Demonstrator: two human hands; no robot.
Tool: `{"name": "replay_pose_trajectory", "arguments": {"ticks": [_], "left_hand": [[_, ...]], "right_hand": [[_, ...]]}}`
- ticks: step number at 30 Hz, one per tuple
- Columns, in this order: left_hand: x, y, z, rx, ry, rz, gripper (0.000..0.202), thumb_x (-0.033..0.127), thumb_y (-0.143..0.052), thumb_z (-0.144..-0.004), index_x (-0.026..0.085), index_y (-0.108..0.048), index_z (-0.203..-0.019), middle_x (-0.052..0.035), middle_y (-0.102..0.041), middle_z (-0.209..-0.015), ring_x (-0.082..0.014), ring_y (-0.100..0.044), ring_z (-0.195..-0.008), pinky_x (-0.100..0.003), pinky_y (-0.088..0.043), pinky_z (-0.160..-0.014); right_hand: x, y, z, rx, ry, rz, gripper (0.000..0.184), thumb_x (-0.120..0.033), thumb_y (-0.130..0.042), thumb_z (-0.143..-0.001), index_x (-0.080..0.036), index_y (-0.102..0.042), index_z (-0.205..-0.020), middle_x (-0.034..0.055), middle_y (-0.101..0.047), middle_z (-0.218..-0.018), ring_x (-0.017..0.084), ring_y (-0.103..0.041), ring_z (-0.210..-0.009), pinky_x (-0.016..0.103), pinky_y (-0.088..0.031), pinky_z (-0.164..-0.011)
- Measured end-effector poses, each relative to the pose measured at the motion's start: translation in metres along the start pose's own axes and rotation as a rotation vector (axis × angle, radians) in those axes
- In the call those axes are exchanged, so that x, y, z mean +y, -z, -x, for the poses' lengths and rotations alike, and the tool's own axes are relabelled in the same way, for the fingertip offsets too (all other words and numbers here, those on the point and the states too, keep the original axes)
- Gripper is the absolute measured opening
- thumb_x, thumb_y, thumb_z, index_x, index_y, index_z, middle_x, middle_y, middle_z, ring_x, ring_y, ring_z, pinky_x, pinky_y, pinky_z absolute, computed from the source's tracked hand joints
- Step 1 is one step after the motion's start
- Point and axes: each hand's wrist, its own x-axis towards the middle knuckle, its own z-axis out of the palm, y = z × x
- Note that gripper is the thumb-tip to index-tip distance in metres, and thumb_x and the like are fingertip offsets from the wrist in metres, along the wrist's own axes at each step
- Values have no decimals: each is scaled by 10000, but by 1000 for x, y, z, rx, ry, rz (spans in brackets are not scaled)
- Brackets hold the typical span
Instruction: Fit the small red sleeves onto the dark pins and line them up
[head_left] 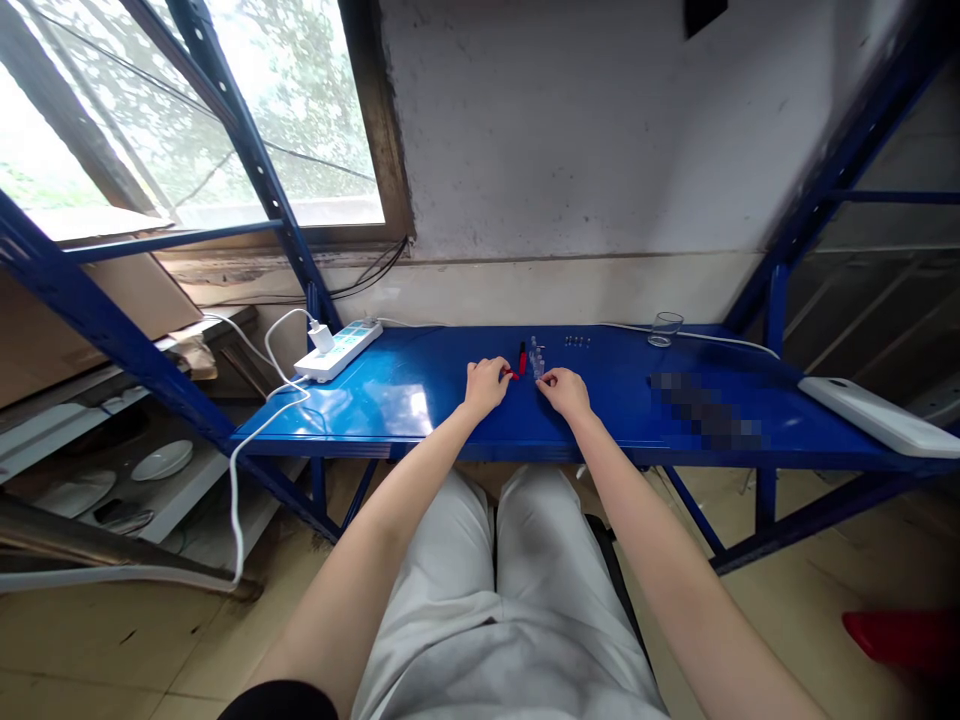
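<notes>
My left hand point(487, 386) is closed over the blue table, its fingertips pinching a small red object point(513, 375) that is mostly hidden. Just right of it, a slim red and black piece point(523, 360) lies on the table; its kind is too small to tell. A clear, knobbly plastic strip point(536, 357) points away from me beside that piece. At its near end, the thumb and fingers of my right hand point(566, 392) are closed on it. Several tiny metal pieces point(577, 342) lie in a row beyond my right hand.
A white power strip point(339, 352) with a plugged-in charger lies at the table's left end. A drinking glass point(665, 329) stands at the back right. Nearer is a pixelated dark area point(705, 410). A white flat panel point(881, 415) overlaps the right edge. Blue posts flank the table point(405, 350).
</notes>
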Motion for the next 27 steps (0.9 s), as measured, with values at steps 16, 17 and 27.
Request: {"name": "replay_pose_trajectory", "arguments": {"ticks": [16,17,27], "left_hand": [[-39,61,18,175,87,302,83,265,-575,-765,190,-572,-801,-15,-634,-806,-140,-560,-729,-274,-427,-696],[-39,65,19,180,85,321,89,271,-573,-764,190,-572,-802,-16,-631,-801,-138,-558,-724,-269,-432,-685],[-42,79,24,195,93,344,79,247,-577,-743,192,-580,-800,-21,-626,-794,-144,-559,-736,-282,-454,-702]], "right_hand": [[-51,-6,-4,-130,422,112,118,-229,-503,-822,-158,-588,-782,57,-567,-782,142,-509,-707,230,-321,-539],[-55,-8,-4,-136,427,120,119,-229,-501,-824,-158,-588,-784,59,-570,-793,139,-508,-703,230,-319,-537],[-75,-14,-4,-126,458,132,109,-224,-503,-825,-161,-579,-778,56,-579,-809,134,-513,-712,227,-325,-556]]}}
